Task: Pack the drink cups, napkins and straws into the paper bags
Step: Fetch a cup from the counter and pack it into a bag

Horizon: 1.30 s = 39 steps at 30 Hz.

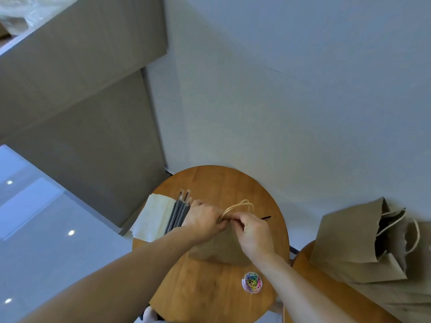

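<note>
A brown paper bag (221, 248) stands on the round wooden table (205, 290), its top pressed closed. My left hand (204, 221) and my right hand (253, 231) both pinch the bag's top edge, where the twine handles (240, 205) stick up. A black straw tip (265, 217) pokes out past my right hand. A bundle of wrapped black straws (178, 212) lies on a stack of white napkins (154, 217) at the table's left edge. No drink cup is visible.
A clear round tub of coloured paper clips (252, 282) sits near the table's front right. A second wooden table (331, 299) at the right carries several brown paper bags (359, 243). A grey cabinet (88, 127) stands behind left, a wall behind.
</note>
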Tool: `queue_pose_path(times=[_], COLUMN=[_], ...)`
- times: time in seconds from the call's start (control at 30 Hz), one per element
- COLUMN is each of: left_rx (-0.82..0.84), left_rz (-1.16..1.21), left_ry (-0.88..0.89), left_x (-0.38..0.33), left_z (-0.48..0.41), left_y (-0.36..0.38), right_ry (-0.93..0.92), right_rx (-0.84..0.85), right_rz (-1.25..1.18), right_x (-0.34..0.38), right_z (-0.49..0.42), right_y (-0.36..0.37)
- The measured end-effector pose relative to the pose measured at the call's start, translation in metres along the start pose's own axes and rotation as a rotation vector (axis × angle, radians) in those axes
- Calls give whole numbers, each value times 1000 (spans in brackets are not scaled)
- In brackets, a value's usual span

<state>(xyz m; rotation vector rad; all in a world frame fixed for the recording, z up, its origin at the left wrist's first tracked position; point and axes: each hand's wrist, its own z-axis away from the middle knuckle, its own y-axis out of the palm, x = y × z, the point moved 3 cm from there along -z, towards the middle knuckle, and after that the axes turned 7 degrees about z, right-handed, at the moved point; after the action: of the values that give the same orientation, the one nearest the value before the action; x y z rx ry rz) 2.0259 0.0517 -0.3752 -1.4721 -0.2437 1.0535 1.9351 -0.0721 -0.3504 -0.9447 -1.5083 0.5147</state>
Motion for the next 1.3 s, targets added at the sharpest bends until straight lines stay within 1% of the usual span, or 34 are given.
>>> queue_pose_path(times=[0.2, 0.37, 0.47, 0.5, 0.8, 0.93, 1.0, 1.03, 1.1, 1.17, 1.2, 1.23, 1.27, 1.3], left_rx=[-27, -24, -21, -20, -32, -38, -63, -85, -115, -122, -110, -94, -88, -72], left_rz=[-3, 16, -3, -14, -72, -48, -7, 12, 57, 84, 95, 137, 194, 260], left_ry=[38, 8, -39, -49, -84, -93, -87, -86, -81, -76, -100, -129, -177, -225], left_x=[2, -1, -1, -1, 0, 1, 1, 3, 6, 15, 22, 30, 40, 48], left_z=[1, 6, 7, 8, 13, 12, 10, 9, 10, 14, 17, 21, 24, 28], left_y=[0, 0, -1, 0, 12, 13, 9, 6, -2, -6, -6, -7, -7, -7], right_ry=[-88, -140, -108, -94, -36, -17, -46, -68, -138, -206, -198, -144, -63, 26], right_rx=[68, 141, 282, 301, 328, 328, 303, 267, 134, -32, -82, -80, -29, 68], right_rz=[211, 310, 449, 479, 525, 540, 514, 466, 348, 301, 306, 308, 302, 282], right_x=[-3, -7, -10, -10, -7, -6, -6, -7, -9, -20, -30, -41, -54, -68], right_z=[-7, -10, -15, -16, -15, -17, -16, -14, -7, 0, 3, 5, 5, 5], right_y=[-1, 3, 10, 11, 16, 16, 13, 10, -4, -21, -30, -36, -40, -40])
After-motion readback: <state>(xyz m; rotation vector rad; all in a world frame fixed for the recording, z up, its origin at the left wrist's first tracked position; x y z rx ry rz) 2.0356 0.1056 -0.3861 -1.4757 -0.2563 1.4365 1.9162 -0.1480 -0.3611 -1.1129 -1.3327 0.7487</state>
